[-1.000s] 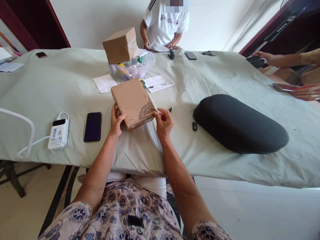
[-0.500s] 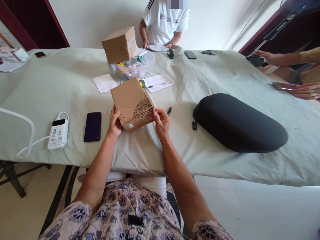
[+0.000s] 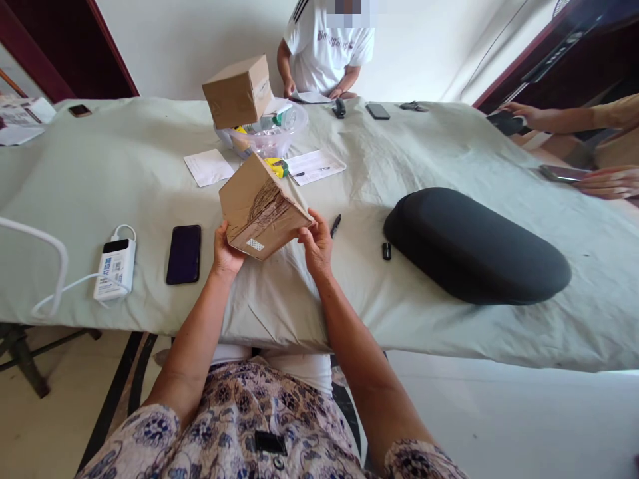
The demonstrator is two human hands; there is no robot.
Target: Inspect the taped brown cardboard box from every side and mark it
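A brown cardboard box (image 3: 259,209) is held tilted above the cloth in front of me. Black scribbled lines run across it, and a small white patch shows low on the side facing me. My left hand (image 3: 227,249) is closed round its lower left edge. At the right corner, my right hand (image 3: 317,243) grips it with thumb and fingers. A black pen (image 3: 336,225) lies just right of my right hand. Partly hidden behind the box is a yellow and green tape measure (image 3: 277,166).
A covered table (image 3: 140,159) bears a phone (image 3: 184,254), a white power bank (image 3: 115,267), a black seat cushion (image 3: 479,246) and a small black object (image 3: 387,251). Farther back, another cardboard box (image 3: 237,92) rests on a plastic basin (image 3: 269,141). Two other people sit at the table.
The box has turned and tipped between my hands, so more of its scribbled side and white patch shows. My right hand has shifted slightly left with it.
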